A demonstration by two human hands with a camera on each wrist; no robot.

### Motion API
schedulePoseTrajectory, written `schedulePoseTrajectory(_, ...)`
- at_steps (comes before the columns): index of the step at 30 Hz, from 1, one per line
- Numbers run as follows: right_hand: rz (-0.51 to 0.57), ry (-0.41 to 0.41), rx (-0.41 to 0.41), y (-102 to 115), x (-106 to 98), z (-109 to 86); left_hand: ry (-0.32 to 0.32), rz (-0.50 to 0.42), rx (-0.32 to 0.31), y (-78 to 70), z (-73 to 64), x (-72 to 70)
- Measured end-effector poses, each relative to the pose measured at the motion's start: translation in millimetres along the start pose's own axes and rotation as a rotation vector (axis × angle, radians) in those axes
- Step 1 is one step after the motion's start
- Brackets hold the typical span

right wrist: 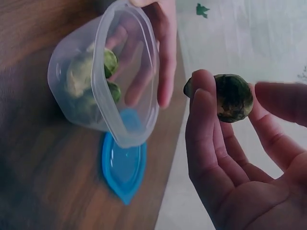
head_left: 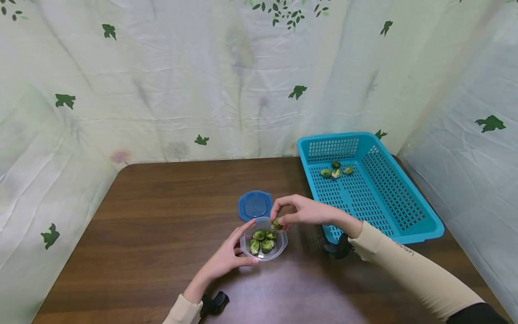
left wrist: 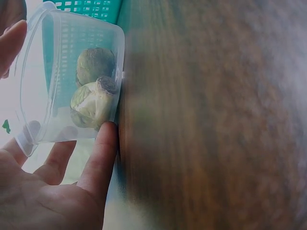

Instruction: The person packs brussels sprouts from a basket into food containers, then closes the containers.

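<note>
My left hand [head_left: 221,261] holds a clear plastic container [head_left: 281,250] by its side, thumb near the front and fingers round the left. Several green Brussels sprouts [head_left: 267,245] lie at its bottom; two of these sprouts [left wrist: 93,105] show through the wall in the left wrist view. Above the container's far right rim, my right hand [head_left: 303,210] pinches one Brussels sprout [right wrist: 234,98] between thumb and fingers. Just behind the container, a blue lid [head_left: 255,205] lies flat on the table.
A turquoise perforated basket [head_left: 374,198] stands at the right of the brown wooden table [head_left: 162,216], with several sprouts [head_left: 336,173] toward its back. A white curtain [head_left: 170,90] with leaf prints hangs behind the table and at its sides.
</note>
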State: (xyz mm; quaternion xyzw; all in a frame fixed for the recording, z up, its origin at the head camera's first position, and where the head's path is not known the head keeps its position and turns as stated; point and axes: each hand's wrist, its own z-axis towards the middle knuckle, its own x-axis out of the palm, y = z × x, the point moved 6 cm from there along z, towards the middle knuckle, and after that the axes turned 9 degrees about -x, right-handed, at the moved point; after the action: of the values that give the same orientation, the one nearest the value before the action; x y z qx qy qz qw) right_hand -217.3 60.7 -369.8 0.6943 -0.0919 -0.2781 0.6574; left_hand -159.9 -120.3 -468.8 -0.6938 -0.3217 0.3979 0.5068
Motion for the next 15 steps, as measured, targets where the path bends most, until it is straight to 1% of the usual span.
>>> schedulePoseTrajectory(10, 0.018, 0.042, -0.020, -4, 14, 8.0, -0.003, 0.004, -0.007, 0.8, -0.4, -0.3)
schedulePoseTrajectory(15, -0.007, 0.068, -0.014, -8, 20, 10.7, -0.004, 0.008, -0.013, 0.4, -0.9, -0.6)
